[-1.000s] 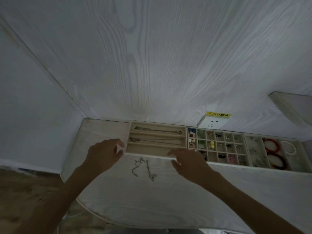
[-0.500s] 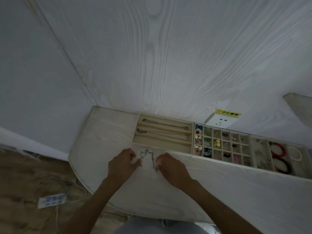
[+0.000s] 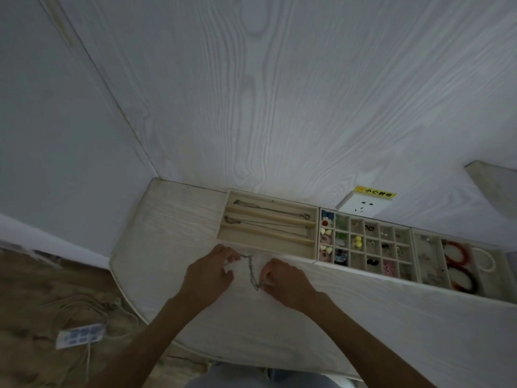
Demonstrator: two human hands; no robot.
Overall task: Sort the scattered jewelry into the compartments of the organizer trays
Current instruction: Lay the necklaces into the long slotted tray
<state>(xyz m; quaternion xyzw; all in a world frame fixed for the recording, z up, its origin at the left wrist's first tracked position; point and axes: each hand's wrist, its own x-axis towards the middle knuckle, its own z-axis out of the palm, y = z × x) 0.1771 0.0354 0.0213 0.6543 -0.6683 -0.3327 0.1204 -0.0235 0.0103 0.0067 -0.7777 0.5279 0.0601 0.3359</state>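
Observation:
A thin silver chain necklace (image 3: 251, 271) lies on the white table (image 3: 173, 233) just in front of the trays. My left hand (image 3: 209, 273) pinches one end of the chain and my right hand (image 3: 288, 281) pinches the other end. Behind them stands a beige necklace tray (image 3: 268, 225) with three long slots; two hold chains, the nearest looks bare. To its right a grid tray (image 3: 366, 242) holds earrings and small charms. Further right, a third tray (image 3: 458, 261) holds red bangles and a white bracelet.
A wall socket (image 3: 363, 207) with a yellow label sits on the wall behind the grid tray. A power strip (image 3: 79, 334) with cables lies on the wooden floor at lower left. The table's rounded edge curves at the left.
Both hands have drawn back from the necklace tray's front edge to the loose chain and taken hold of its ends. The chain is now gathered between them.

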